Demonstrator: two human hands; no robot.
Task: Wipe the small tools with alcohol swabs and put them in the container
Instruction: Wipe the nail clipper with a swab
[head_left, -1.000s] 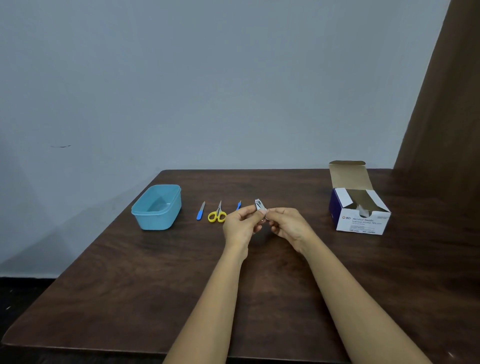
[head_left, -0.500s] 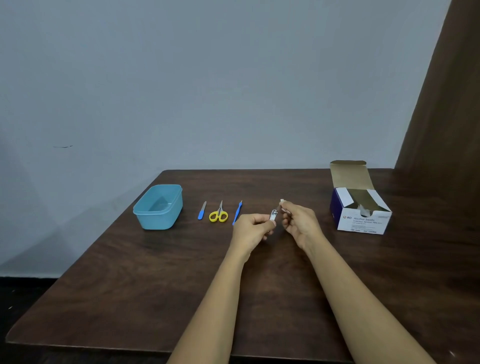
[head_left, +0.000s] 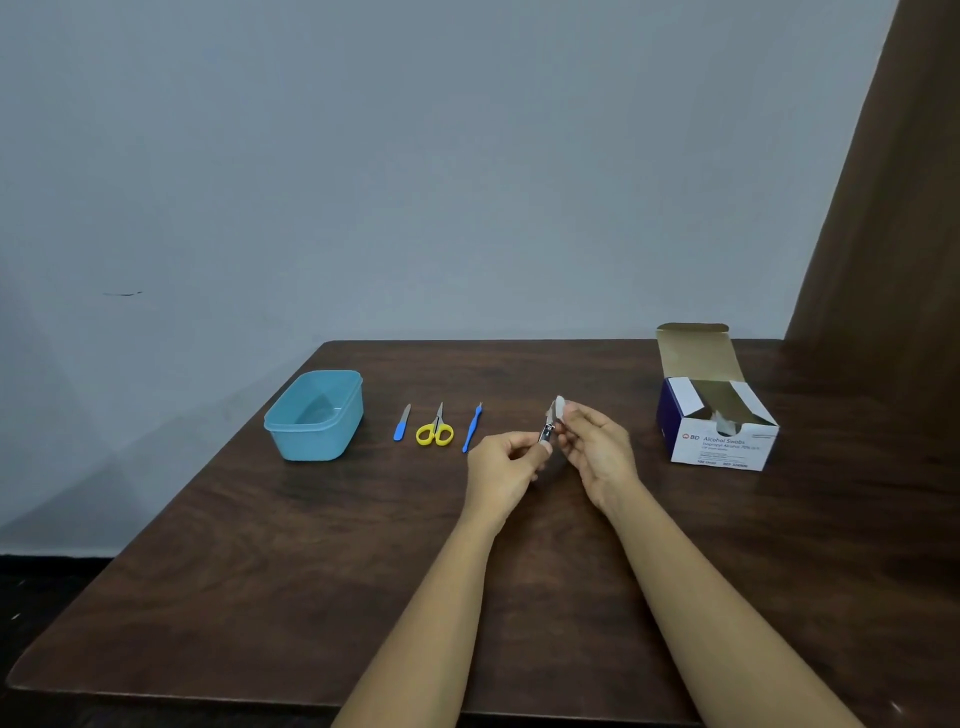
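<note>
Three tools lie unwiped left of the grip, so it's early in the job imo. Biggest first: the dark wood table (head_left: 260, 571) is under everything. Open alcohol swab box (head_left: 722, 436) sits right of the grip, well apart. Blue container (head_left: 317, 441) is far left of it, no tools inside as far as I can tell. Left hand (head_left: 506, 467) pinches the nail clipper (head_left: 546, 428) by its lower end. Right hand (head_left: 597, 452) pinches a white swab (head_left: 560, 408) against the clipper's upper end, just above the left fingertips. Betw. grip & container: yellow scissors (head_left: 435, 431) in the middle, blue-handled stick tool (head_left: 471, 428) nearest the grip, blue-handled nail file (head_left: 401, 423) furthest.

Risks from my end: clipper is slick metal, prob. wet w/ alcohol, held at one end only. A hard swab stroke could lever it out onto the table. The tiny swab could slip off my fingertips, & the cutting edge could nick a finger.
</note>
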